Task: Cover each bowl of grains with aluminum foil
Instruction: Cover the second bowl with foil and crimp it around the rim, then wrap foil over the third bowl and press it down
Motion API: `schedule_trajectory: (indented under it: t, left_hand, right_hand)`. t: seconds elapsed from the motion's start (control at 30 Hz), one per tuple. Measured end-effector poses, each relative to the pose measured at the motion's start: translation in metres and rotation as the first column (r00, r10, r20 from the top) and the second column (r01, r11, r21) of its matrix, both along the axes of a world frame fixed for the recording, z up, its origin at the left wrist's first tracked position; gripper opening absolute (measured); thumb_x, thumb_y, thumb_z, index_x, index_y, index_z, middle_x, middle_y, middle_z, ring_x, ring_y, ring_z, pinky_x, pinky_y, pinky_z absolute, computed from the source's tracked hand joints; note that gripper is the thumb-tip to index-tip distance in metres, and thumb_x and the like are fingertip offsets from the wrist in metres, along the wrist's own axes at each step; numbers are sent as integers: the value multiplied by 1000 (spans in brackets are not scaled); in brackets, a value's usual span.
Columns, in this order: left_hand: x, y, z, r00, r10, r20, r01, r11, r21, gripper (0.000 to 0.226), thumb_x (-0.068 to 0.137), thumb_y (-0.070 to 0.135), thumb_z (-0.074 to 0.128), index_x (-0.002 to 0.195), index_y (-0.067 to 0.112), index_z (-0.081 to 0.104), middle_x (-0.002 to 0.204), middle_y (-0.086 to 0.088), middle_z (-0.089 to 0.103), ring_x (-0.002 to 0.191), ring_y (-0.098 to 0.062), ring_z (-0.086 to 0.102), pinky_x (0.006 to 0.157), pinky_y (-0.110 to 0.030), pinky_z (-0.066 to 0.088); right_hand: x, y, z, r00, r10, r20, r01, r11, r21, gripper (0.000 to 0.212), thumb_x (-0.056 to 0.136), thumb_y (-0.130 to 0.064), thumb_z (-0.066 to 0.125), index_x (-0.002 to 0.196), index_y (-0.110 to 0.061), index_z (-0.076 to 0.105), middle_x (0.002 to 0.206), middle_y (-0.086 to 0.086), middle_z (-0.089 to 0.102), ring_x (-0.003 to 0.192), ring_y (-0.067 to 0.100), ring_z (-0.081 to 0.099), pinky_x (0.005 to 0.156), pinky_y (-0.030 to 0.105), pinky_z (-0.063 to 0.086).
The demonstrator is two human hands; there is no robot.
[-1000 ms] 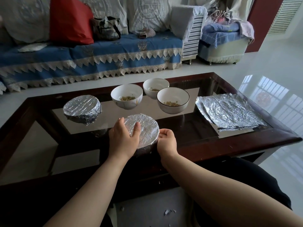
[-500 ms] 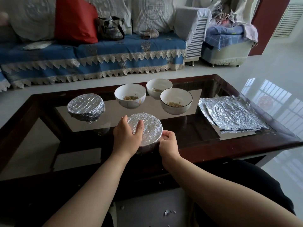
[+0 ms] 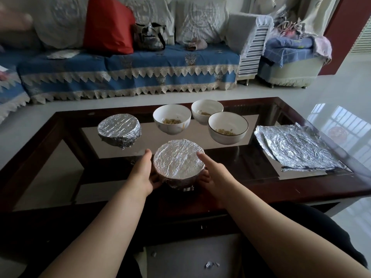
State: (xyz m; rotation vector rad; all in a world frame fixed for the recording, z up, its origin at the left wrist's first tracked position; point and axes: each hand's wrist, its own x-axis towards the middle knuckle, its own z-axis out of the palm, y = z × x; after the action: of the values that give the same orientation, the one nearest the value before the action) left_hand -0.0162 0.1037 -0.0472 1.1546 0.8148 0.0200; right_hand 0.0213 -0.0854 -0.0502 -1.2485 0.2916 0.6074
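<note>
A foil-covered bowl [image 3: 178, 161] sits near the front of the glass table. My left hand [image 3: 143, 173] cups its left side, thumb up along the rim and fingers curled under the wall. My right hand [image 3: 213, 173] cups its right side the same way. A second foil-covered bowl [image 3: 118, 130] stands at the back left. Three uncovered white bowls hold grains: one at the middle [image 3: 171, 120], one behind it [image 3: 207, 110] and one to the right [image 3: 228, 128]. Loose foil sheets [image 3: 297, 149] lie stacked at the right.
The dark wood frame of the table [image 3: 301, 189] runs round the glass top. A blue-covered sofa [image 3: 128, 73] with a red cushion and a bag stands beyond it. Small foil scraps [image 3: 210, 264] lie on the floor by my legs.
My left hand slid off the foil top to the bowl's left side. My right hand opened from pinching the rim and now cups the right side.
</note>
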Motion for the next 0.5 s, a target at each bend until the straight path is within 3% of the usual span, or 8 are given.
schedule_trajectory:
  t: [0.07,0.13,0.23,0.33,0.4,0.5]
  left_hand:
    - [-3,10,-3,1000,-10,-5,9,997,-74,50,96,60,40,109,19,64,104,-10,70,93,-28,66,68,-37,52]
    - [-7,23,-6,1000,31,-3,-31,990,-134,57,94,63,41,119,18,64,112,-13,70,100,-31,66,70,-39,54]
    - [-16,45,-4,992,123,-26,-126,983,-137,58,94,62,41,120,16,62,111,-13,69,96,-32,66,68,-39,53]
    - [-27,63,-1,965,255,-59,-260,962,-88,46,98,57,38,112,17,57,96,-8,65,81,-26,61,64,-35,49]
    - [-37,76,2,920,389,-48,-392,918,-66,45,97,58,38,112,18,53,98,-6,63,85,-25,62,76,-37,53]
    - [-43,106,-10,806,590,-53,-585,807,83,61,84,62,37,120,17,55,121,-7,63,103,-30,64,93,-47,51]
  right_hand:
    - [-4,9,1,999,40,-29,-38,997,60,27,87,-27,69,97,-3,62,73,9,65,64,18,64,70,29,54]
    - [-10,19,2,992,104,-66,-96,989,116,21,88,-21,67,99,-4,62,75,10,70,66,18,68,61,25,55]
    - [-16,38,3,984,168,-65,-158,978,137,26,88,-23,68,106,-5,62,86,11,70,76,20,67,65,24,56]
    - [-20,63,4,976,210,-50,-201,969,144,26,88,-26,68,104,-7,63,80,6,70,73,16,67,63,22,56]
    - [-25,83,4,970,237,-51,-228,963,146,25,89,-28,67,102,-8,63,80,4,69,76,16,65,69,23,55]
    - [-35,114,4,963,263,-55,-253,956,150,29,88,-28,69,106,-5,62,89,6,68,83,17,64,79,27,52]
